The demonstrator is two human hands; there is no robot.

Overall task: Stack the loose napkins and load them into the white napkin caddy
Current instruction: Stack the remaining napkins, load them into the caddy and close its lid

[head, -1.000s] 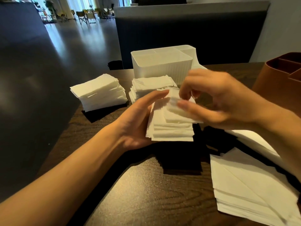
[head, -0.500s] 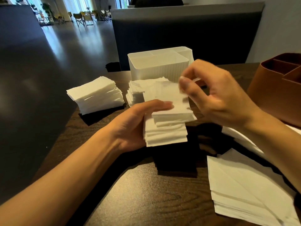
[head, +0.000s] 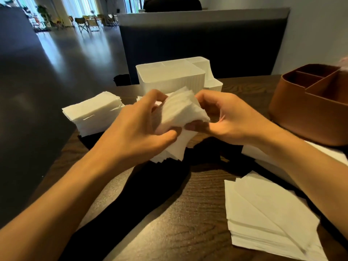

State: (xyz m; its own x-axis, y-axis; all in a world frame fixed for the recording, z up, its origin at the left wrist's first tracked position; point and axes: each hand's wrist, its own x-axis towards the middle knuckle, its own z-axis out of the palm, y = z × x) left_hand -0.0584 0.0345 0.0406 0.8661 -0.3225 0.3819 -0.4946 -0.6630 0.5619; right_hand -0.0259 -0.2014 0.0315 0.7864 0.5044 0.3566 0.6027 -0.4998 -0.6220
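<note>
A bundle of white napkins (head: 180,112) is lifted off the table and tilted, held between both hands. My left hand (head: 135,129) grips its left side, thumb curled under the near edge. My right hand (head: 226,117) holds the right side, fingers curled behind it and thumb on the near corner. More napkins of the same pile (head: 169,153) hang or lie fanned out below the bundle. The white napkin caddy (head: 169,80) stands just behind the hands, ribbed, open at the top, its large compartment showing nothing inside.
A neat stack of napkins (head: 94,113) sits at the left table edge. Larger folded napkins (head: 267,219) lie at the near right under my right forearm. A brown compartmented caddy (head: 312,104) stands at the far right. The dark wooden table (head: 188,213) ends at the left.
My left hand turned over from palm-up beside the pile to gripping the bundle from the left. My right hand closed in on its right side, and the napkins rose and tilted.
</note>
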